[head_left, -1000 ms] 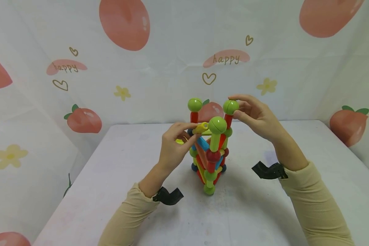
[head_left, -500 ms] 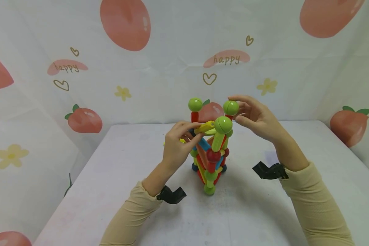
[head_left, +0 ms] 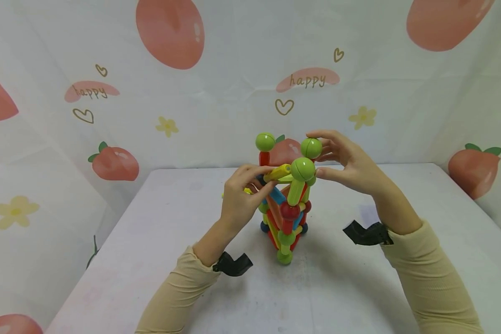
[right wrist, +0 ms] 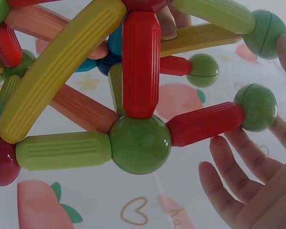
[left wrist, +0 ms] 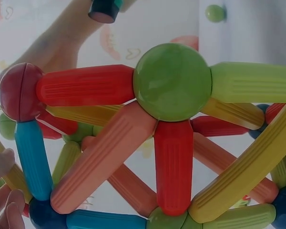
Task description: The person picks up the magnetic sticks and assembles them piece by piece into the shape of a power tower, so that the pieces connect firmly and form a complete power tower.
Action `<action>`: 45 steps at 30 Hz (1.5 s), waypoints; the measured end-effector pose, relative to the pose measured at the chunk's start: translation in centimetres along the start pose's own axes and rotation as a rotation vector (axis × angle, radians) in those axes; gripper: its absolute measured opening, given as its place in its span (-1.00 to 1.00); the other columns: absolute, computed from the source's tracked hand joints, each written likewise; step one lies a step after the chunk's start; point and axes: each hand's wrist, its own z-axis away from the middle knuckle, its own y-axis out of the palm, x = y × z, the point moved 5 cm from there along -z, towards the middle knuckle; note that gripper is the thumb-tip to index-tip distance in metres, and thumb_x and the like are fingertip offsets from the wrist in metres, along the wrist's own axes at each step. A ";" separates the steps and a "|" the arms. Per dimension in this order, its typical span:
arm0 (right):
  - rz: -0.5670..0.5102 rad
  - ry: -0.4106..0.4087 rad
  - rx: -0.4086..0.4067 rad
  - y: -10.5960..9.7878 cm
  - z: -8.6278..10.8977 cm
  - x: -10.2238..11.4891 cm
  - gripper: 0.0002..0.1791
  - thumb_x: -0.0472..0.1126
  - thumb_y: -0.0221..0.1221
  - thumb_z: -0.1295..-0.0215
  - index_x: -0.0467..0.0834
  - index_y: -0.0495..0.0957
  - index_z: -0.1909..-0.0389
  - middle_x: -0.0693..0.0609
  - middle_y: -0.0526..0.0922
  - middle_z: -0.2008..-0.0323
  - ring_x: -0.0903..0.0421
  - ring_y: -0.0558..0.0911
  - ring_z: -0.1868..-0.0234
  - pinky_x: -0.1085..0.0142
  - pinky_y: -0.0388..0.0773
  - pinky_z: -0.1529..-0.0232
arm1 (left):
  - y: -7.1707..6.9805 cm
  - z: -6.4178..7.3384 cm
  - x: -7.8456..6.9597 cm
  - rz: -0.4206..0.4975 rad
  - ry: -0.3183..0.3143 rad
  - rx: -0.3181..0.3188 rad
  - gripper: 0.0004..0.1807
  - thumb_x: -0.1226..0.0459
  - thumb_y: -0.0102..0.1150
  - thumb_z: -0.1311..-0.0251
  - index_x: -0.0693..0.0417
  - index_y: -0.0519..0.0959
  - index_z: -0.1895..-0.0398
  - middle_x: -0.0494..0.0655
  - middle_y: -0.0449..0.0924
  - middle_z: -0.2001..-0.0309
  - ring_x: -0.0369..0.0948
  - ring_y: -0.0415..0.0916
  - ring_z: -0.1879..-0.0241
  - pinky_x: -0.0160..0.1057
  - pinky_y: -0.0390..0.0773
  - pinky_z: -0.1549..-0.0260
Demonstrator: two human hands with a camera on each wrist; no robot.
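In the head view a tower of coloured magnetic sticks and balls (head_left: 287, 226) stands on the table. My left hand (head_left: 243, 192) pinches a yellow magnetic stick (head_left: 279, 172) near the tower top. One end of that yellow stick meets or nearly meets the front green ball (head_left: 303, 169), on a light green stick (head_left: 295, 192) leaning right. My right hand (head_left: 346, 162) has its fingers at the rear right green ball (head_left: 311, 148), with the thumb at the front green ball. From the right wrist, the rear ball (right wrist: 257, 107) caps a red stick (right wrist: 207, 124).
A third green ball (head_left: 265, 142) tops the rear left red stick (head_left: 265, 158). The white table (head_left: 171, 222) extends around the tower. Behind it hangs a printed cloth (head_left: 225, 93). Black straps (head_left: 234, 264) sit at both wrists.
My left hand shifted right with the yellow stick, and the front green ball moved right and leaned. My right thumb dropped from the rear ball to the front one; the rear ball shifted slightly left.
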 end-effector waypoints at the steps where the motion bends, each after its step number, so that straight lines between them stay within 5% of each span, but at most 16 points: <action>1: 0.000 0.000 0.000 0.0 0.0 0.0 -0.32 -0.49 0.21 -0.07 -0.15 0.28 -0.25 0.17 0.53 0.13 0.26 0.56 0.08 0.53 0.46 -0.02 | 0.0 0.0 0.0 -0.003 0.002 0.000 -0.72 0.35 0.31 -0.04 0.19 0.63 0.13 0.06 0.56 0.27 -0.20 0.50 0.52 -0.42 0.57 0.47; 18: 0.012 -0.012 -0.015 0.1 0.0 0.2 -0.35 -0.46 0.23 -0.08 -0.27 0.25 -0.23 0.20 0.53 0.15 0.27 0.55 0.09 0.55 0.46 -0.02 | 0.4 0.0 -0.1 -0.005 0.040 0.006 -0.71 0.36 0.33 -0.02 0.19 0.63 0.14 0.07 0.58 0.23 -0.22 0.50 0.54 -0.41 0.58 0.47; 34: 0.066 -0.002 -0.123 -0.2 -0.2 -0.7 -0.44 -0.56 0.15 -0.11 -0.28 0.30 -0.17 0.31 0.56 0.22 0.32 0.59 0.19 0.57 0.52 0.06 | 0.1 0.5 0.5 0.076 0.011 -0.011 -0.70 0.38 0.33 -0.01 0.22 0.61 0.14 0.08 0.58 0.20 -0.20 0.53 0.52 -0.38 0.63 0.37; 45: 0.030 0.022 -0.119 0.0 0.0 -1.4 -0.36 -0.54 0.15 -0.12 -0.25 0.22 -0.25 0.33 0.55 0.21 0.34 0.61 0.22 0.55 0.55 0.10 | -0.3 0.2 1.4 0.164 0.032 0.005 -0.70 0.44 0.33 0.03 0.27 0.58 0.16 0.12 0.58 0.22 -0.20 0.54 0.44 -0.37 0.62 0.34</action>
